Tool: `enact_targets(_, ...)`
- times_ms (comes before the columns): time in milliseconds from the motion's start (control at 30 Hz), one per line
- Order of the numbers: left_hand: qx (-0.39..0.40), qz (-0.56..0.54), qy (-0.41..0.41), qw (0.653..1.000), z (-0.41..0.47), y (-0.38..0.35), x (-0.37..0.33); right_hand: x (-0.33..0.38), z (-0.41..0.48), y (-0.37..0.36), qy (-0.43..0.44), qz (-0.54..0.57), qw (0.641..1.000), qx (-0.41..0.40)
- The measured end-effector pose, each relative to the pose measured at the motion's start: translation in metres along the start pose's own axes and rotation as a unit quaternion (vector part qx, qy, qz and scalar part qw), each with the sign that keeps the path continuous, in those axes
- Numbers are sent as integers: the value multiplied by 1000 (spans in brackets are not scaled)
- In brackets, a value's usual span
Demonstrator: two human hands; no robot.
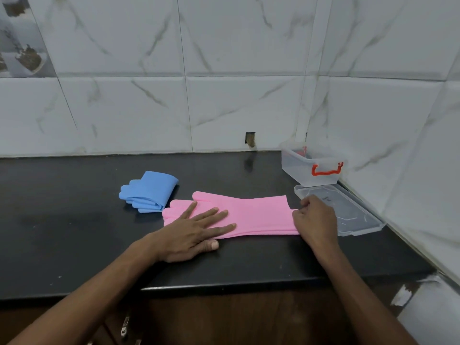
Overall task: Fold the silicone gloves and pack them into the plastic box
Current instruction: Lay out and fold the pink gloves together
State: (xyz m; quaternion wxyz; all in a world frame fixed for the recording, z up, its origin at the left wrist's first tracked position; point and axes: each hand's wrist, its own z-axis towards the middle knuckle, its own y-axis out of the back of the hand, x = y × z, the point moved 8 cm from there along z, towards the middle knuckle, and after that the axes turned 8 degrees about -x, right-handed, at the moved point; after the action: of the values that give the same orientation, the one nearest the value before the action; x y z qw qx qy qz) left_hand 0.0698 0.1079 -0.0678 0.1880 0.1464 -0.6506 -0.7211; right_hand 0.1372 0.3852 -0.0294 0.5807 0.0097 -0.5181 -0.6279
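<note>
Folding the pink gloves on the dark surface [74,245].

From the head view, we are pressing our left hand [196,232] open and flat on the pink gloves [256,215], while our right hand [315,219] is closing its fingers on the cuff end. The blue gloves [149,191] are lying folded just beyond the left hand. The plastic box [311,168] is standing open beyond the right hand, its lid [348,212] just beside that hand. Next, we judge, the cuff needs carrying over toward the fingers.
</note>
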Motion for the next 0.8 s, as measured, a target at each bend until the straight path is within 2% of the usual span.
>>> enact_targets(67,4,-12,-7,1000,0,0,-1,-10,-2,7,-24,29,999,-10)
enact_targets(167,4,-18,-17,1000,3,1,0,-2,-10,11,22,24,999,15)
enact_targets(233,-17,-36,-12,999,2,3,3,8,-16,7,76,11,994,80)
enact_targets(333,-62,-75,5,995,1,9,8,16,-28,0,161,-17,961,225)
enact_targets(400,-79,-81,10,994,2,12,12,14,-29,-2,176,-30,949,259)
enact_targets(500,-113,-49,11,992,7,22,17,19,-23,2,163,-22,967,197)
enact_targets(567,-128,-33,5,991,8,26,15,27,-25,5,195,-39,969,143)
enact_targets(667,-94,-43,-14,995,2,16,11,28,-32,8,215,-30,969,119)
enact_targets(733,-68,-49,-2,996,-3,12,11,20,-34,9,167,-10,976,141)
enact_targets(800,-59,-26,23,998,0,15,10,13,-29,16,103,15,988,110)
